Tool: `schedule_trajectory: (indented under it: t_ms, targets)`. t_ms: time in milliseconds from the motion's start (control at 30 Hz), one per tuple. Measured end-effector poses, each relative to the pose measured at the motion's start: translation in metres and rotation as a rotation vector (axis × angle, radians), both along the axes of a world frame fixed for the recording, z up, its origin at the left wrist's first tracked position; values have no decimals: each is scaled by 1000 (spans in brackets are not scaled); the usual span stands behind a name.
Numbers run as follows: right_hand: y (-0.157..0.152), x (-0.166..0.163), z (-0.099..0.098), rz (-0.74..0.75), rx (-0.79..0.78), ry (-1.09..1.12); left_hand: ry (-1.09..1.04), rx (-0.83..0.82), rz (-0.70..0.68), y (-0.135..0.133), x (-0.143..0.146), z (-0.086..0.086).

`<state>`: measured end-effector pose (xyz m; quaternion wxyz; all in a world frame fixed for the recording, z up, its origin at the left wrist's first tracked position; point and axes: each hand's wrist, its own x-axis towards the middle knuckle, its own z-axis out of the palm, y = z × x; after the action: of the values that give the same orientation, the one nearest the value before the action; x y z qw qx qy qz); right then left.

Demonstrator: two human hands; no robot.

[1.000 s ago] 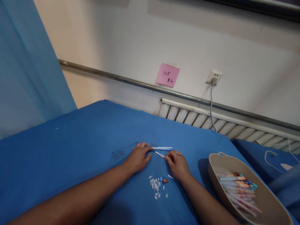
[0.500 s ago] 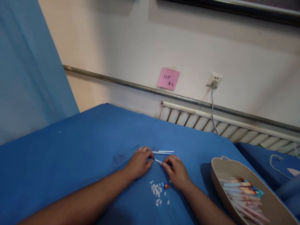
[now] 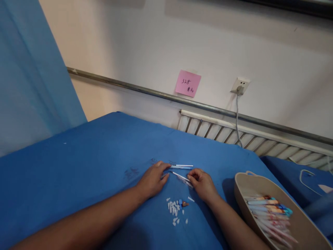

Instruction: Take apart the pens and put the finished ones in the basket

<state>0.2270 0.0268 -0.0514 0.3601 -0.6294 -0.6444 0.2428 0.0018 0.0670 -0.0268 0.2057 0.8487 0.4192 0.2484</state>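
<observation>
My right hand (image 3: pixel 204 184) pinches the end of a thin white pen refill (image 3: pixel 180 175) with a dark tip pointing left. Beside that refill, close to the same fingers, lies a clear, see-through piece (image 3: pixel 186 182) that I cannot make out well. My left hand (image 3: pixel 154 178) rests open, thumb and forefinger apart, near the refill's dark tip. Just beyond the fingers lie a light blue pen barrel (image 3: pixel 183 167) and a second white refill (image 3: pixel 186 165), side by side. The left forefinger reaches the barrel's left end; whether it touches is unclear.
Several small white pieces (image 3: pixel 172 207) are scattered nearer me, beside a blue and brown piece (image 3: pixel 183 203). A beige basket (image 3: pixel 240 189) with several pens (image 3: pixel 270 210) stands at the right. Blue cloth (image 3: pixel 91 166) covers the table; a radiator (image 3: pixel 208 127) runs along the wall.
My right hand has moved right, drawing the refill away from the left hand. The left fingers have parted. A small white piece near the right wrist shows more fully.
</observation>
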Motion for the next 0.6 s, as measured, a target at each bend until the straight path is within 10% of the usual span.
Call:
schedule_trajectory:
  t_ms: [600]
  targets:
    - [-2, -14, 18, 188, 69, -544, -192, -113, 100, 11, 3, -4]
